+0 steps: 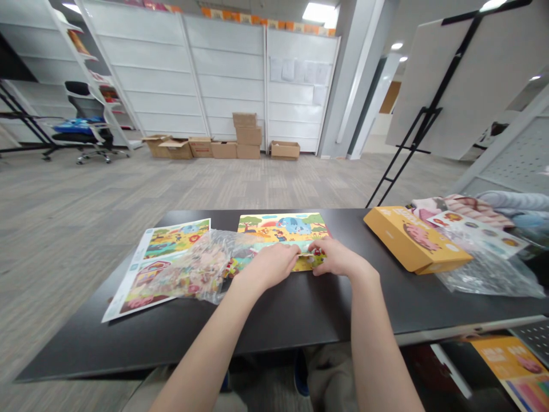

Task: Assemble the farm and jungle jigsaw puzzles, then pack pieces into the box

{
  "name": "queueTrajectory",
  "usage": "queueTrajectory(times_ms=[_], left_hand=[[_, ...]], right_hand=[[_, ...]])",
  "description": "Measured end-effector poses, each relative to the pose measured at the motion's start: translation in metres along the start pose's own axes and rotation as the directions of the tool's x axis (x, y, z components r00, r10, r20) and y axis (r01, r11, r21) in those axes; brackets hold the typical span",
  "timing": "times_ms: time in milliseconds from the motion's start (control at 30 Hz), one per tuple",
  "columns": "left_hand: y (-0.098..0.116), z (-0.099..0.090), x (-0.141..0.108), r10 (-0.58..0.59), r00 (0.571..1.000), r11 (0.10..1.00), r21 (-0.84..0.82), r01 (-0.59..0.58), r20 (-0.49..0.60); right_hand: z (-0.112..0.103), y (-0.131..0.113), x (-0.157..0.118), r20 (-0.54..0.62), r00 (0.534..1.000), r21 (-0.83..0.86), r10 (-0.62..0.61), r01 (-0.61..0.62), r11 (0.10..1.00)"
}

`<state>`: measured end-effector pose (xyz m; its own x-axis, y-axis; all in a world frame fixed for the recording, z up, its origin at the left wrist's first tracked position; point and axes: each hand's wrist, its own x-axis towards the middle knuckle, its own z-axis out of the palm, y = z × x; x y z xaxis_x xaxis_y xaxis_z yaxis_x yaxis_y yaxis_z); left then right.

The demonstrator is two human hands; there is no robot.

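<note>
Okay, the left hand [266,266] and right hand [338,257] were set at the clear plastic bag [201,263] over the puzzle board [283,226]. Fingers [315,250] were narrow; the hold could not be told.

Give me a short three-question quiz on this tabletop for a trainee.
1. True or false: the clear plastic bag lies over the printed sheet.
2. Which is nearer the yellow box? A: the left hand. B: the right hand.
3. What animal is printed on the yellow box?

Key: 1. True. 2. B, the right hand. 3. A pig.
</note>
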<state>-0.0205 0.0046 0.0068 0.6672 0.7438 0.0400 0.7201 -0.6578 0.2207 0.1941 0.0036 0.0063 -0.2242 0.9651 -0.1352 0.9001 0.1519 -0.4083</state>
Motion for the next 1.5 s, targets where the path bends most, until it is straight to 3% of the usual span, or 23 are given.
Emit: queueTrajectory(times_ms=[333,800,1233,1500], left_hand=[[-0.001,0.001,0.002,0.000,1.000,0.999,0.033,0.000,-0.020],[-0.007,0.004,-0.001,0.064,0.997,0.992,-0.102,-0.069,-0.048],[-0.009,0.012,0.004,0.080,0.996,0.985,-0.148,-0.086,-0.049],[-0.009,0.011,0.004,0.056,0.995,0.981,-0.181,-0.070,-0.083]], right_hand=[[-0.003,-0.001,0.000,0.024,1.000,0.006,-0.004,0.004,1.000],[-0.011,0.006,-0.008,0.044,0.998,0.163,-0.042,0.035,0.986],[-0.009,0.011,-0.004,0.011,0.997,0.166,0.075,-0.075,0.983],[-0.009,0.012,-0.003,0.002,1.000,0.102,-0.029,0.029,0.994]])
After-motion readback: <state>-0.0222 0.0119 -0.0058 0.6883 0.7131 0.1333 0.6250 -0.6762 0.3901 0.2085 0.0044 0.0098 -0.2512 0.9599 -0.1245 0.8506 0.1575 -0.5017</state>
